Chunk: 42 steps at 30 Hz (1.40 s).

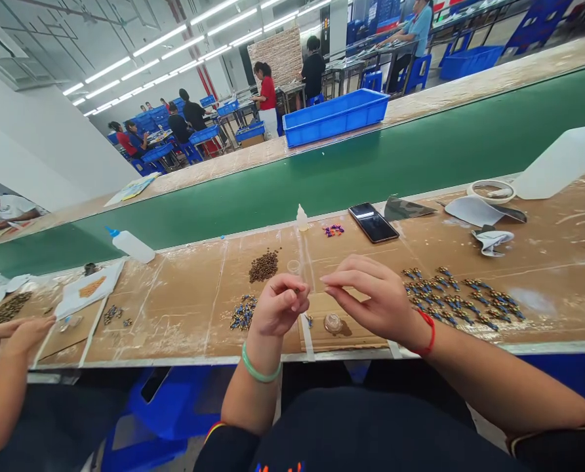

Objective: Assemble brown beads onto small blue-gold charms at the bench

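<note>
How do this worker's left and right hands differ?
The left hand wears a pale green bangle, while the right hand has a red cord at its wrist. The left hand is nearer the brown beads; the right hand is nearer the rows of blue-and-gold pieces. Both are held over the bench, fingertips pinched and turned toward each other.

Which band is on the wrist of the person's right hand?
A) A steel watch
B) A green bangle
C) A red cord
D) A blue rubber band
C: a red cord circles the wrist of the right hand, while the green bangle sits on the left wrist.
</note>
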Motion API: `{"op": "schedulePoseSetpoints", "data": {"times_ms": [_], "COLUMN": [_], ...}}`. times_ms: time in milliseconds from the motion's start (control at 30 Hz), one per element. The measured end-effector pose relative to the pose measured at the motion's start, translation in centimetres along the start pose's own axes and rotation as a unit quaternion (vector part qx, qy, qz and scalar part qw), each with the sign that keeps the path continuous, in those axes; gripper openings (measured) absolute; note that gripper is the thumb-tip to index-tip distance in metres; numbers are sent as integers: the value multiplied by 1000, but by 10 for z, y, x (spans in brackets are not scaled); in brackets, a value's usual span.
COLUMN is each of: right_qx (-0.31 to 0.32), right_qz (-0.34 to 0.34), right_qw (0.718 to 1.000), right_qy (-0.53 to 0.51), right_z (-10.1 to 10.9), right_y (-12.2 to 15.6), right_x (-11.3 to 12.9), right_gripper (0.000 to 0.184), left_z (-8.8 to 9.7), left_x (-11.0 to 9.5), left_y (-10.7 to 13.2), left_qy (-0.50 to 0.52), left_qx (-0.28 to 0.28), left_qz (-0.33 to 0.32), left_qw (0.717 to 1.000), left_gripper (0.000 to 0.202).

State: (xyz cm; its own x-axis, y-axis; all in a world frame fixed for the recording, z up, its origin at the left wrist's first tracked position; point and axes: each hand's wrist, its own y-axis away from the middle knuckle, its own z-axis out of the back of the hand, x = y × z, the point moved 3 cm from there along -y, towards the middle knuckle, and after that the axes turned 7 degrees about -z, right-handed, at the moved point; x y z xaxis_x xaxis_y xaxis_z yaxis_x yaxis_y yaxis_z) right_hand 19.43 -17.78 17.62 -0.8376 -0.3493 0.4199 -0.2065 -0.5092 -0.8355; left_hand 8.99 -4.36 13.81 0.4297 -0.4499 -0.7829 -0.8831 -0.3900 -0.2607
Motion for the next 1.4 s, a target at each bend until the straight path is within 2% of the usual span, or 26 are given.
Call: {"op": "schedulePoseSetpoints", "data": {"times_ms": [133,233,300,367,433,567,667,767,900,1233,1400], "right_qx": [0,-16,-14,18,76,163,184,180,172,174,193], "right_qz": [-29,-152,-232,-274,-298,-301,-288,-274,-267,-235,-258], "right_qw": [1000,988,972,961,951,940,940,945,948,955,943], "right_qy": [2,22,37,34,21,7,8,8,11,53,85], "right_z": [4,8,1,-17,-46,-97,-116,-123,-125,-127,-126], "right_y": [4,15,28,42,52,59,58,60,61,54,53], "right_x": [-7,-34,-61,-90,-117,-146,-154,-161,-165,-167,-166], "right_gripper": [9,12,18,22,27,31,32,33,33,32,26], "left_z": [8,26,42,55,63,65,68,75,82,82,87], "left_x": [-8,-21,-25,-24,-19,-6,1,5,8,21,24], "left_y": [7,20,32,42,50,57,56,50,44,28,19], "left_qy": [16,33,56,78,87,74,58,49,55,66,75], "left_qx": [-19,-56,-97,-139,-164,-179,-189,-202,-222,-235,-250], "left_qz": [-10,-53,-77,-82,-79,-80,-86,-89,-82,-66,-52], "left_qw": [1000,996,991,984,979,978,976,974,970,967,964], "left_gripper": [24,21,20,22,23,23,23,28,35,38,36]}}
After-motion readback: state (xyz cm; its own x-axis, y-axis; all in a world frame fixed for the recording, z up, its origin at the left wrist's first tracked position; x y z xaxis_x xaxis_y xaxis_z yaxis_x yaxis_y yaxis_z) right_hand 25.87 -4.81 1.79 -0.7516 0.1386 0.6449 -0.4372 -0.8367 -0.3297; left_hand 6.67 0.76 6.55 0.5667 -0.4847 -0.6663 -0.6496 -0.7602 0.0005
